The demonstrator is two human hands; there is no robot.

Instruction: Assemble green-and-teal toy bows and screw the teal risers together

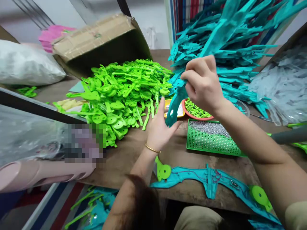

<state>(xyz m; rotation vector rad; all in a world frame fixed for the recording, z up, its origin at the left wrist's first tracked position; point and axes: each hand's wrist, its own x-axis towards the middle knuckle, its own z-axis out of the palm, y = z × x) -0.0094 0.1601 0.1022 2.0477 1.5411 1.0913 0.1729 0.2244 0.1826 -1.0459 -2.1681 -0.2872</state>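
My right hand (203,83) is closed round a long teal plastic bow shell (177,102), holding it tilted above the table. Its upper part rises past my fist towards the teal heap behind. At the lower end, my left hand (158,129) has its thumb and fingers spread on either side of the shell; whether they touch it I cannot tell. Close to my body lies another teal bow shell (184,174), with thin wires, a green disc-ended piece (164,172) at its left and a second green disc-ended piece (259,195) at its right.
A big pile of green plastic pieces (120,99) fills the left, before a cardboard box (96,35). Teal shells (240,54) are heaped at the back right. A green perforated tray (211,140) holds small metal bits, beside a red bowl (211,118) of small green parts.
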